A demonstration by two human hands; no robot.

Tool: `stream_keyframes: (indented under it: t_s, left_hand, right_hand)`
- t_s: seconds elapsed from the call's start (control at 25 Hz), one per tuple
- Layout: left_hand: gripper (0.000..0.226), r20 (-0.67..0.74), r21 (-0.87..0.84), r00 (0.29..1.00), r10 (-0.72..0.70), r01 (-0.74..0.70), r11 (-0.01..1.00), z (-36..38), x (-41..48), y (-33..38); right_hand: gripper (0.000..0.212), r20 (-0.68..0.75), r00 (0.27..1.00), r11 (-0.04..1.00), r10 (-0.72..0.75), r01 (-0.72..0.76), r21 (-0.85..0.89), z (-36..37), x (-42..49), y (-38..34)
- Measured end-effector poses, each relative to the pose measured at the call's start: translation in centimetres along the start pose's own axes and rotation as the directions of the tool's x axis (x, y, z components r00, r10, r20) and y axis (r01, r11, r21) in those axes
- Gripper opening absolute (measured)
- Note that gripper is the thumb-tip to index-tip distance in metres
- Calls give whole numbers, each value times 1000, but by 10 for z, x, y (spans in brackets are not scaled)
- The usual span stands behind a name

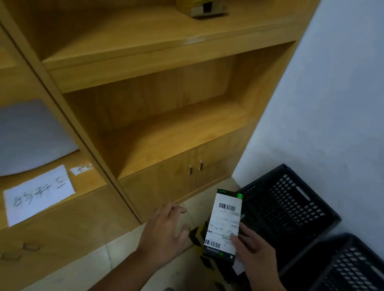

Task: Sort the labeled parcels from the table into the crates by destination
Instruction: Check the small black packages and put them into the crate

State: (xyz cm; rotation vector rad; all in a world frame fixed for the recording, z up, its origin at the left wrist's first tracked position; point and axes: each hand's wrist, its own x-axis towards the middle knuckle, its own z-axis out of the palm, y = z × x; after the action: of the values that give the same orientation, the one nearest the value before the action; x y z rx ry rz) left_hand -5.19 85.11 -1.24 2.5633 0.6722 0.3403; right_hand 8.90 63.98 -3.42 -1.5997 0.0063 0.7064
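**Parcel up by the crates, label to the camera**

Here's the right hand (255,255) with the parcel (223,223), a slim dark box with green trim and a white barcoded label. The thumb presses on the label's lower right corner and the fingers curl round behind: a firm pinch. The parcel is held upright in the air above the floor (121,253), and in this view its top overlaps the left corner of the nearer black crate (295,196).

The left hand (163,231) hovers just left of the parcel, apart from it, fingers spread, holding nothing.

Now the containers. The nearer crate stands against the white wall (347,87), with perforated sides and a dark slatted bottom showing through its open top. The second black crate (358,274) sits right beside it, closer to the person; the frame edge cuts off its inside.

The wooden shelf unit (147,59) carries a taped cardboard box (202,2) on its top shelf. In the left compartment a grey round sheet (23,137) lies behind a handwritten paper sign (37,194).
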Motion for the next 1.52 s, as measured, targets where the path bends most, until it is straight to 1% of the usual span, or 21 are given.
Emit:
stream_keyframes:
  t_s: [0.28, 0.44, 0.6, 0.76, 0.84, 0.92, 1.0, 1.04, 1.12, 1.2, 1.28, 1.36, 1.44, 1.48, 1.52]
  left_hand:
    - [36, 139, -21, 982, 125, -124, 992, 19, 79, -8]
    - [41, 257, 28, 945, 201, -216, 976, 33, 134, -2]
    - [37, 332, 60, 910, 249, -284, 957, 45, 185, -4]
    - [33, 435, 14, 853, 287, -325, 946, 79, 232, -3]
    - [34, 478, -25, 824, 305, -334, 942, 111, 257, -10]
    - [33, 519, -41, 804, 290, -316, 948, 144, 286, -17]
    - [27, 559, -33, 774, 299, -339, 940, 186, 311, -27]
    - [26, 581, -25, 753, 307, -361, 932, 205, 319, -33]
    - [27, 628, -34, 720, 296, -355, 934, 238, 334, -45]
    - [30, 640, -36, 723, 261, -310, 950, 268, 342, -60]
    - [29, 644, -32, 732, 222, -265, 964, 282, 347, -73]
    - [30, 674, -15, 719, 168, -214, 977, 295, 344, -90]
    - [40, 694, 28, 712, 107, -175, 984, 305, 346, -106]
    - [41, 699, 33, 708, 94, -164, 986, 308, 346, -112]
    - [35, 701, 52, 709, 72, -152, 987, 310, 347, -116]
  right_hand:
    - [40, -134, 990, 997, 32, -22, 72, 0, 43, -4]
    - [46, -224, 973, 995, 49, -28, 98, -8, 75, -4]
    - [46, -305, 946, 989, 114, -78, 127, -16, 100, -7]
    - [46, -426, 889, 983, 168, -121, 136, -37, 126, 1]
    - [46, -503, 833, 971, 230, -164, 172, -50, 142, 21]
    - [43, -549, 783, 954, 294, -206, 217, -58, 162, 52]
    - [39, -561, 748, 934, 355, -265, 238, -62, 188, 94]
    - [37, -554, 739, 923, 384, -298, 242, -62, 204, 115]
    - [35, -541, 730, 908, 418, -352, 227, -58, 242, 153]
    - [35, -473, 771, 904, 427, -379, 199, -53, 283, 197]
    - [39, -444, 788, 904, 426, -394, 169, -47, 314, 222]
    - [45, -431, 779, 888, 454, -432, 155, -41, 338, 249]
    - [49, -411, 763, 863, 499, -479, 160, -35, 357, 267]
    - [50, -408, 751, 850, 519, -505, 150, -34, 364, 272]
    - [51, -406, 743, 838, 531, -530, 127, -33, 369, 278]
